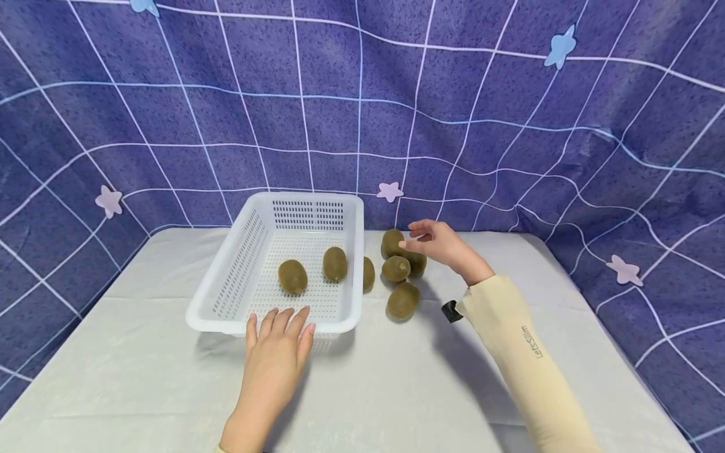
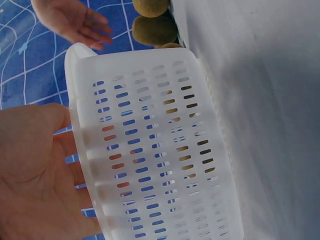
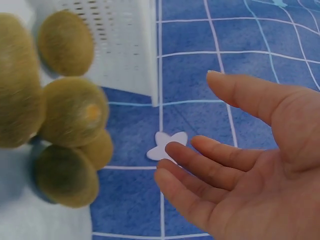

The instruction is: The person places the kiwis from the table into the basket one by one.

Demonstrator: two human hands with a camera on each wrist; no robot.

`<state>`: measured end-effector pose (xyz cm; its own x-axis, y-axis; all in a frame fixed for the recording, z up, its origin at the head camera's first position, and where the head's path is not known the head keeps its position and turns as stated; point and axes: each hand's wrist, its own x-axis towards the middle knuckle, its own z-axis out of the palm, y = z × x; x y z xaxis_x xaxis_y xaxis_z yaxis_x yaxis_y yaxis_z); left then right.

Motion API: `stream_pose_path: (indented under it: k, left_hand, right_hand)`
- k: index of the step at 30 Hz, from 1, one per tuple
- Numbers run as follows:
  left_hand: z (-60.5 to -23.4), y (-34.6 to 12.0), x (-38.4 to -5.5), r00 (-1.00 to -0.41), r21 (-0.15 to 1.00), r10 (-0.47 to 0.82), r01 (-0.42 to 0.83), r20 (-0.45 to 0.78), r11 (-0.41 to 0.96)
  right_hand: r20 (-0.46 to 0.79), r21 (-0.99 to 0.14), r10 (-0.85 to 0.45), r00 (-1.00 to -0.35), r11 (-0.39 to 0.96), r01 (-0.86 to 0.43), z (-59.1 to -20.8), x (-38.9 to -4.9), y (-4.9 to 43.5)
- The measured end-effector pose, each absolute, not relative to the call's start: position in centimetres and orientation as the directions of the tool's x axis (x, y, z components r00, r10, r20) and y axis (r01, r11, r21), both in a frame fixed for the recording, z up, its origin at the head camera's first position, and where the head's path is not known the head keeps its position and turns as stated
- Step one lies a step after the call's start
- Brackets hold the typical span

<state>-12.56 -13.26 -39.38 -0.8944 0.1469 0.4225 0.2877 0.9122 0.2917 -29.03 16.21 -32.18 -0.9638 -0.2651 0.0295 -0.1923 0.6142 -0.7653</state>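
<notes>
Two brown kiwis lie in a white perforated plastic basket (image 1: 201, 308), one kiwi (image 1: 292, 277) left of the other kiwi (image 1: 335, 263). My left hand (image 1: 274, 362) is at the basket's near rim, its spread fingers reaching over the edge; in the left wrist view, fingertips show through the slots. Over the loose kiwis right of the basket hovers my right hand (image 1: 444, 246), holding nothing, thumb apart from its loosely bent fingers. Below it, several kiwis cluster, among them a front kiwi (image 1: 403, 301) and a middle kiwi (image 1: 396, 268). Another kiwi (image 1: 369, 274) sits against the basket's right side, partly hidden.
A pale cloth covers the table (image 1: 141, 377). Behind it hangs a blue grid-patterned curtain (image 1: 317, 119) with star shapes, close to the table's back edge. A small black object (image 1: 451, 311) is attached under the right sleeve (image 1: 521, 352).
</notes>
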Motion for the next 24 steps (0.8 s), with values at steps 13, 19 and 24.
stream_pose_path:
  k: [13,19,24]
  left_hand:
    - [-39.6,-13.4,-12.7,-0.883,0.287,0.148,0.297,0.445,0.911]
    - [-39.6,-13.4,-12.7,-0.879,0.287,0.153,0.305,0.451,0.908]
    - [-39.6,-13.4,-12.7,-0.879,0.282,0.158,0.308,0.45,0.909]
  right_hand:
    - [0.01,-0.739,-0.254,-0.967,0.65,-0.178,-35.2,-27.3,17.2]
    - [-0.015,-0.719,-0.265,-0.964,0.673,-0.174,-36.0,-26.6,16.7]
    - [-0.044,-0.696,-0.267,-0.963,0.7,-0.162,-36.7,-26.1,16.4]
